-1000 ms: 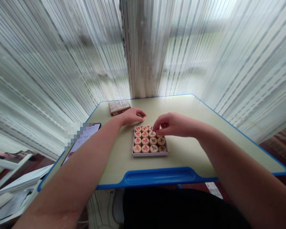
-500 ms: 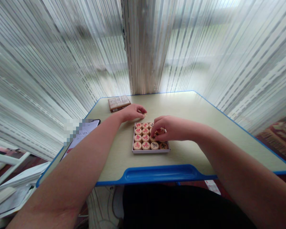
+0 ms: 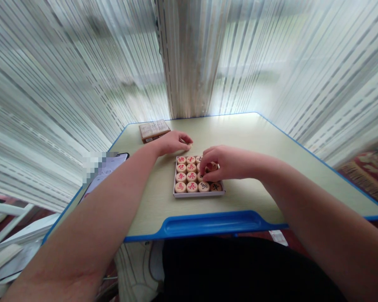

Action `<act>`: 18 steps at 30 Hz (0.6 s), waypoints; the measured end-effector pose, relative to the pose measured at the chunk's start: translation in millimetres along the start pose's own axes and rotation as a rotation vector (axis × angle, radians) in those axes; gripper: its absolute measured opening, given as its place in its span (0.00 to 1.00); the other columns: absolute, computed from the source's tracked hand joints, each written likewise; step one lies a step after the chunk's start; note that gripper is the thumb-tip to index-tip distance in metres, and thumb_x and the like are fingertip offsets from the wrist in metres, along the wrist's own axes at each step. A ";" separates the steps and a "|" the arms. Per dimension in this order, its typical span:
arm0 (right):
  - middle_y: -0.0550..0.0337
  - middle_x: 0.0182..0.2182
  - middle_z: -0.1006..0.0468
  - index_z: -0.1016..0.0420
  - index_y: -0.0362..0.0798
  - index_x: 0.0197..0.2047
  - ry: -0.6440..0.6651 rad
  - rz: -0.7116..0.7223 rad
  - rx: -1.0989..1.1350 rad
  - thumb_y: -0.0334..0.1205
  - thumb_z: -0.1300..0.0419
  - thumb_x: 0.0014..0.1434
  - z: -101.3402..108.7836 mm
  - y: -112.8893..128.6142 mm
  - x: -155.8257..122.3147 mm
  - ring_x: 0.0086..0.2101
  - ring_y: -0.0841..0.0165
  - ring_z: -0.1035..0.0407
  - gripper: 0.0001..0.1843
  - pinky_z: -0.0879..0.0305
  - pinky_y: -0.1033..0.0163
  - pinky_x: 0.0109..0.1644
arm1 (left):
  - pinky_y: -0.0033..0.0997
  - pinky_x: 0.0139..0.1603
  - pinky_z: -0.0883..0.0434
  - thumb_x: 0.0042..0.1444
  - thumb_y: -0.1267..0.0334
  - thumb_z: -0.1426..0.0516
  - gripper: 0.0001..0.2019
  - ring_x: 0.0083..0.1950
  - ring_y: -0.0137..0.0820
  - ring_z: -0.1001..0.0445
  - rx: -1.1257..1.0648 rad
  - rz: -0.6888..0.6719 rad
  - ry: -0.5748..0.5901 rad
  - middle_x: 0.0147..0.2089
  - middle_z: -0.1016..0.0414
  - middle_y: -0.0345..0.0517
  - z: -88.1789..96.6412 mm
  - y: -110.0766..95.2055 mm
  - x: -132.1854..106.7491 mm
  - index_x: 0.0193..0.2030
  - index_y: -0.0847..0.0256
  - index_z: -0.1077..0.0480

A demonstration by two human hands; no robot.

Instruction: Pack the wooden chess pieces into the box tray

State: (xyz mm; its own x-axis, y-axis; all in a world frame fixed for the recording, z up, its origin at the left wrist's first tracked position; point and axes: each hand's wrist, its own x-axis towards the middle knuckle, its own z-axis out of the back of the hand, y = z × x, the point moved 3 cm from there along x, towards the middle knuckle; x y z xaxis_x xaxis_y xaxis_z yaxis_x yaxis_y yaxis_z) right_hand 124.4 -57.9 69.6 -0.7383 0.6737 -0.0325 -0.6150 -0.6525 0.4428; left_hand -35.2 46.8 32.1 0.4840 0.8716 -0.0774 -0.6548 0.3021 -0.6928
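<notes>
A shallow white tray (image 3: 198,194) on the pale desk (image 3: 245,142) holds several round wooden chess discs (image 3: 186,178) marked in red and black. My right hand (image 3: 223,164) rests over the tray's right half, fingers curled and pinched on a disc there. My left hand (image 3: 173,142) lies on the desk just behind the tray's left corner, fingers closed round a small wooden disc at their tips.
A small brown box (image 3: 153,129) lies at the desk's far left. A phone (image 3: 104,173) rests at the left edge. The desk has a blue rim and a blue front groove (image 3: 209,223). Striped sheer curtains surround the desk. White furniture stands low on the left.
My right hand dropped from just above the tray's far right onto the discs and now pinches one. My left hand has stayed put. The camera has tilted slightly.
</notes>
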 end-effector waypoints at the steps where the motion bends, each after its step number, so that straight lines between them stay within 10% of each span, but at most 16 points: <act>1: 0.59 0.29 0.28 0.21 0.46 0.33 -0.008 0.004 0.009 0.37 0.37 0.49 1.1 1.8 -0.8 0.29 0.71 0.36 0.07 0.41 0.65 0.34 | 0.31 0.46 0.31 0.42 0.61 0.39 0.20 0.40 0.32 0.27 0.005 0.002 0.000 0.39 0.23 0.48 0.1 0.1 0.0 0.43 0.65 0.27; 18: 0.59 0.32 0.25 0.19 0.49 0.34 0.095 0.046 0.052 0.36 0.37 0.48 0.6 10.5 -5.1 0.31 0.69 0.34 0.08 0.39 0.64 0.36 | 0.31 0.43 0.31 0.40 0.59 0.38 0.20 0.38 0.33 0.27 -0.016 0.014 -0.031 0.37 0.23 0.48 -0.3 -1.5 -2.0 0.42 0.64 0.26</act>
State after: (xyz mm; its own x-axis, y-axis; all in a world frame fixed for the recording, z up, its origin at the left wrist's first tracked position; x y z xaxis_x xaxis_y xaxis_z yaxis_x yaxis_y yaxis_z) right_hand 121.9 -68.0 75.0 -0.7900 0.6057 -0.0947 -0.5663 -0.6618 0.4912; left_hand -34.9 44.5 33.1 0.4565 0.8873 -0.0649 -0.6516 0.2838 -0.7035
